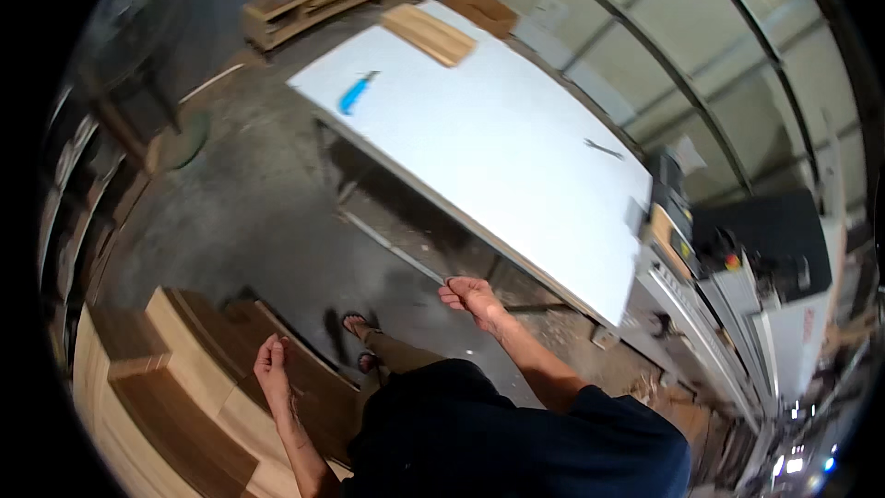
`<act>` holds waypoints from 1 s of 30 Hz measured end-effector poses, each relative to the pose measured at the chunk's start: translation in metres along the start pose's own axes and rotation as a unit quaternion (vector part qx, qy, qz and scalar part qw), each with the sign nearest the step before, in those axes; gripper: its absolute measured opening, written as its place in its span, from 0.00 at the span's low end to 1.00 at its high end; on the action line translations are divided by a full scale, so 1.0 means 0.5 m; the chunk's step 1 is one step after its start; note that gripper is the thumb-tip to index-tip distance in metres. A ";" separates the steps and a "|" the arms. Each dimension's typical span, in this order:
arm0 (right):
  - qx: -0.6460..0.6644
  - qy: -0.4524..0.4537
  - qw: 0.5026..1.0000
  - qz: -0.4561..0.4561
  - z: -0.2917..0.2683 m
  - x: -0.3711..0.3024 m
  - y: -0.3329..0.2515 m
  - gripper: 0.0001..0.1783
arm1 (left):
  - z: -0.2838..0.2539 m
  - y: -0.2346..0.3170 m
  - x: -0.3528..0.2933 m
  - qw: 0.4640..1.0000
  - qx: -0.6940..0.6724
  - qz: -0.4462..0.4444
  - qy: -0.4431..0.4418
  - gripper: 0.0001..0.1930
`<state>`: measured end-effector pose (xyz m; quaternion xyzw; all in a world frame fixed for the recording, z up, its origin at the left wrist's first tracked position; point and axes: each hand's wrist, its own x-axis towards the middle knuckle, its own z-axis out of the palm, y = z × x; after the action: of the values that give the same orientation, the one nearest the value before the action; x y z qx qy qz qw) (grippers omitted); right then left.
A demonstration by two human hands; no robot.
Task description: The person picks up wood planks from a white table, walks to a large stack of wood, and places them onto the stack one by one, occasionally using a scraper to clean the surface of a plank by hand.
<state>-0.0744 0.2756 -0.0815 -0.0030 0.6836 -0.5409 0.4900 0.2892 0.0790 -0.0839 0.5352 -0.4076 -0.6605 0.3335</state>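
Left hand [272, 367]: in the head view, there it is, fingers curled by the stepped wooden pieces [184, 424]; grip, can't tell.
Right hand [472, 299]: well apart from the left, fingertips bunched, off the surface's [516, 148] near edge; holding anything? Can't tell.
Light boards [429, 34]: lying at the far-left corner.
Blue tool [355, 95]: near the left edge.
Wrench [604, 148]: toward the far-right corner.

I'm seeing a smooth white tabletop [489, 157] | the boards [429, 34] are showing pale wood | the blue handle [351, 100] is looking plastic | the wrench [604, 149] is showing dull metal | panels [180, 429] beside me are showing smooth two-tone wood | the floor [249, 194] is looking matt and patchy | I'm wearing a matt cloth shirt [516, 443]
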 end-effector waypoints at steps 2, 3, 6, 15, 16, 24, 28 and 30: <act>0.041 0.082 0.996 -0.019 -0.102 -0.043 0.013 0.15 | 0.071 -0.038 -0.001 0.996 0.002 -0.004 -0.091 0.16; 0.072 0.110 0.991 -0.033 -0.145 -0.053 0.011 0.14 | 0.103 -0.051 -0.002 0.993 -0.005 -0.018 -0.115 0.15; 0.136 0.203 0.966 -0.087 -0.278 -0.076 -0.015 0.11 | 0.180 -0.076 -0.014 0.981 0.020 -0.025 -0.192 0.15; 0.496 0.293 0.791 -0.204 -0.777 -0.018 -0.119 0.22 | 0.394 -0.092 -0.029 0.951 0.146 -0.020 -0.273 0.12; 0.523 0.261 0.777 -0.235 -0.829 -0.003 -0.128 0.24 | 0.430 -0.101 -0.031 0.948 0.145 -0.012 -0.284 0.10; 0.646 0.304 0.665 -0.217 -0.960 0.110 -0.197 0.21 | 0.792 -0.106 -0.147 0.900 0.199 -0.032 -0.385 0.11; 0.621 0.292 0.670 -0.284 -0.978 0.091 -0.180 0.12 | 0.988 -0.115 -0.186 0.804 0.312 0.034 -0.505 0.16; 0.597 0.305 0.693 -0.264 -0.940 0.090 -0.184 0.09 | 1.063 -0.131 -0.190 0.773 0.343 0.085 -0.527 0.18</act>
<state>-0.4624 0.5597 -0.0737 0.2749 0.2993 -0.9137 -0.0101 -0.2120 0.2880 -0.0508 0.1452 -0.7630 -0.6242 -0.0851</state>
